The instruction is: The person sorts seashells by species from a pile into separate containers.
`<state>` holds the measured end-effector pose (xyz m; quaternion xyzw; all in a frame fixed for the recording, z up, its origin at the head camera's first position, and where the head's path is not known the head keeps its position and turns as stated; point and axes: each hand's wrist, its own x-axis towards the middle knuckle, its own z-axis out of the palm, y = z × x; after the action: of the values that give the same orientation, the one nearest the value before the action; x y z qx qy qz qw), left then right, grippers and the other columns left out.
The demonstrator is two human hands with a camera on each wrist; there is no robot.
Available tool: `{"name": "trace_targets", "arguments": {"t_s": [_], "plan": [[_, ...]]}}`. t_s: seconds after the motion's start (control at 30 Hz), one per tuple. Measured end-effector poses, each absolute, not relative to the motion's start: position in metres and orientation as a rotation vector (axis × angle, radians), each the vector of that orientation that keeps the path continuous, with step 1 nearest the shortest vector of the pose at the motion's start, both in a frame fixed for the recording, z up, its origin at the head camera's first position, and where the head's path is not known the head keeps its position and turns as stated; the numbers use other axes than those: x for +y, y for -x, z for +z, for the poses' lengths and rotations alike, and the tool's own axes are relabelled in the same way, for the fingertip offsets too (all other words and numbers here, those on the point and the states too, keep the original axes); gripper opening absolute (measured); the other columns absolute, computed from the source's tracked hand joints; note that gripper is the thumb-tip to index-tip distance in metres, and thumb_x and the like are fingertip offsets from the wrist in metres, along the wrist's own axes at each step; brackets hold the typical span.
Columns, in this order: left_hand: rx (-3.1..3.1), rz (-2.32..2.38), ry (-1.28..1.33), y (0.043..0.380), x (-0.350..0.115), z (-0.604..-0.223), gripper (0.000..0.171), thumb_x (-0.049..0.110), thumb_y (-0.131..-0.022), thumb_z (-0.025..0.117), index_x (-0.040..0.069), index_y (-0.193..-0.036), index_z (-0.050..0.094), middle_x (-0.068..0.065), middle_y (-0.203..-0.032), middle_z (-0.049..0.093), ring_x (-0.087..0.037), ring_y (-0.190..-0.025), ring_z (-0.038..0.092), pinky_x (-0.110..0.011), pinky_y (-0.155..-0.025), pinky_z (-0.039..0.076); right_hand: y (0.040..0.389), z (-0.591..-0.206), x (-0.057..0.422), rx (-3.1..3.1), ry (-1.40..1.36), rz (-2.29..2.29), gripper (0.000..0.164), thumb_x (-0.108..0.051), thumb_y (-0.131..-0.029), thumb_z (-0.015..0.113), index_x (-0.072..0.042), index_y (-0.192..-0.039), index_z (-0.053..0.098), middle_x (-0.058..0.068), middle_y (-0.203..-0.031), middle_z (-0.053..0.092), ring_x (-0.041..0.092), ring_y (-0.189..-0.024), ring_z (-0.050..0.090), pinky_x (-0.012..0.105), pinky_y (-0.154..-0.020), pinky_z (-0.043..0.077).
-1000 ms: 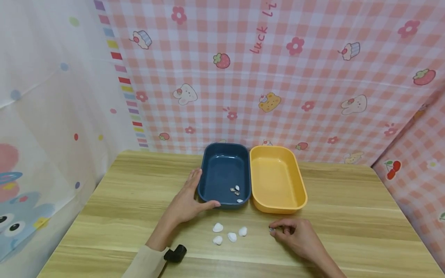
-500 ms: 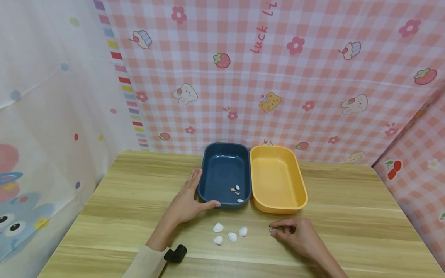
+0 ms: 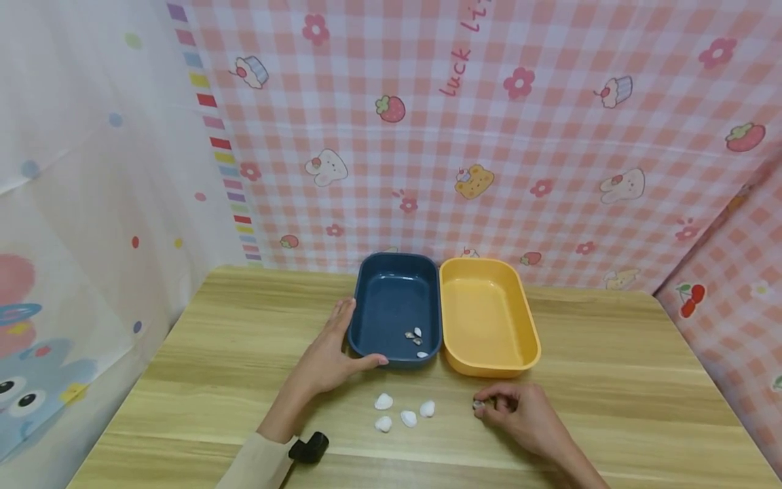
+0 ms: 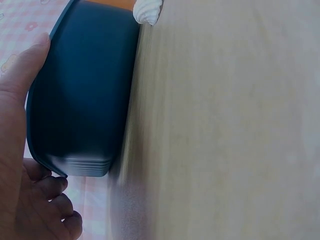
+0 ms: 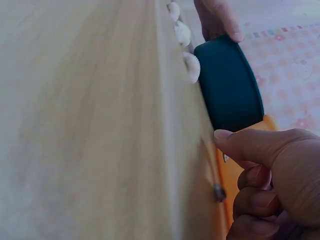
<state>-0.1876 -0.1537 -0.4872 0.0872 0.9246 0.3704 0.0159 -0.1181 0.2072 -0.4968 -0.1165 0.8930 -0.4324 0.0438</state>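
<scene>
A dark blue tray (image 3: 397,299) stands beside a yellow tray (image 3: 482,299). My left hand (image 3: 326,356) holds the blue tray's near left corner, thumb over the near rim and fingers along the left wall. On the table, my right hand (image 3: 519,414) pinches a small greyish shell (image 3: 478,405) between thumb and forefinger; it is mostly hidden in the right wrist view. There, a small dark object (image 5: 219,193) shows below the thumb. Several white ribbed shells (image 3: 408,418) lie between the hands. Several small shells (image 3: 417,341) sit in the blue tray's near right corner.
The wooden table (image 3: 611,380) ends at a pink checked cloth (image 3: 550,136) behind the trays. A white printed cloth (image 3: 153,204) hangs at the left. A black curved piece (image 3: 309,448) sits at the left sleeve's cuff.
The small shell in my right hand's fingertips has turned slightly. Both hands and the trays have kept their places; the head view has shifted very slightly.
</scene>
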Motion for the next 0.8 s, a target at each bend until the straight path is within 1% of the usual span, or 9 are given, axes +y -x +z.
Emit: {"name": "trace_targets", "arguments": {"t_s": [0.23,0.4,0.53,0.8], "plan": [[2.872,1.153,-0.27,0.188,-0.153,-0.489,0.125,0.072,-0.074,0.079,0.023,-0.167,0.011,-0.002,-0.175,0.009,-0.025,-0.162,0.006,-0.066,-0.122,0.025,0.117,-0.482,0.202,2.737,0.379,-1.328,0.009,-0.023,-0.085,0.085,-0.022,-0.091,0.079,-0.011,-0.062,0.051,-0.002,-0.056,0.046,0.017,-0.049,0.038],[2.879,1.147,-0.272,0.188,-0.153,-0.49,0.126,0.072,-0.074,0.079,0.022,-0.167,0.011,-0.001,-0.175,0.009,-0.025,-0.162,0.005,-0.066,-0.123,0.025,0.115,-0.468,0.195,2.753,0.473,-1.369,0.012,-0.017,-0.083,0.086,-0.02,-0.091,0.079,-0.013,-0.059,0.048,-0.004,-0.053,0.042,0.017,-0.047,0.036],[2.882,1.141,-0.269,0.188,-0.154,-0.489,0.126,0.073,-0.073,0.079,0.023,-0.167,0.011,-0.002,-0.175,0.009,-0.025,-0.162,0.006,-0.066,-0.122,0.025,0.117,-0.458,0.19,2.789,0.55,-1.379,0.014,-0.013,-0.083,0.086,-0.021,-0.091,0.078,-0.016,-0.058,0.046,-0.005,-0.053,0.041,0.016,-0.047,0.035],[2.88,1.126,-0.265,0.189,-0.153,-0.489,0.126,0.073,-0.074,0.078,0.022,-0.167,0.011,-0.002,-0.175,0.008,-0.025,-0.162,0.006,-0.066,-0.122,0.026,0.126,-0.443,0.182,2.845,0.599,-1.364,0.015,-0.014,-0.084,0.085,-0.025,-0.09,0.077,-0.016,-0.058,0.045,-0.004,-0.053,0.041,0.016,-0.048,0.036]]}}
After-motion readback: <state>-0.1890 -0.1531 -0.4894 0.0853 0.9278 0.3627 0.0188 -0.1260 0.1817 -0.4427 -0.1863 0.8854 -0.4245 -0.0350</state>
